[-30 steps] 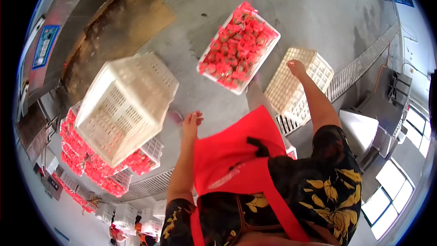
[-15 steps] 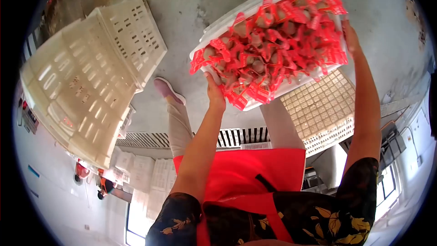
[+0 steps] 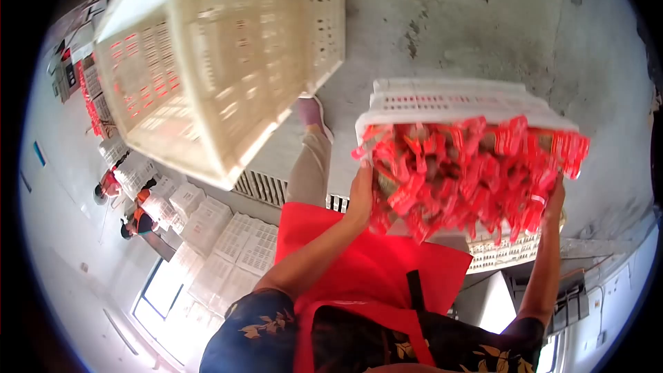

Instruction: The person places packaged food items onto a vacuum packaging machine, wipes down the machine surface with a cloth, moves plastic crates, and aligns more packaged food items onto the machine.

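A white plastic crate (image 3: 449, 102) full of red-wrapped items (image 3: 469, 173) is held up in front of my red apron (image 3: 359, 269), tilted with its open top toward me. My left hand (image 3: 360, 190) grips its left end. At the right end my right hand (image 3: 554, 200) holds on, its fingers partly hidden by red wrappers. What the wrappers contain is only partly visible, as brownish round shapes.
Large cream crates (image 3: 242, 48) stand close at the upper left. Below the held crate is another cream crate (image 3: 504, 252). White crate stacks (image 3: 235, 242) and two people (image 3: 141, 221) are farther off at left. A floor grating (image 3: 261, 186) runs behind my leg.
Both hands have gone from empty to holding the filled crate, which was lifted off the floor. Since the middle frame it has tilted toward me, and the view has turned, shifting the cream crates.
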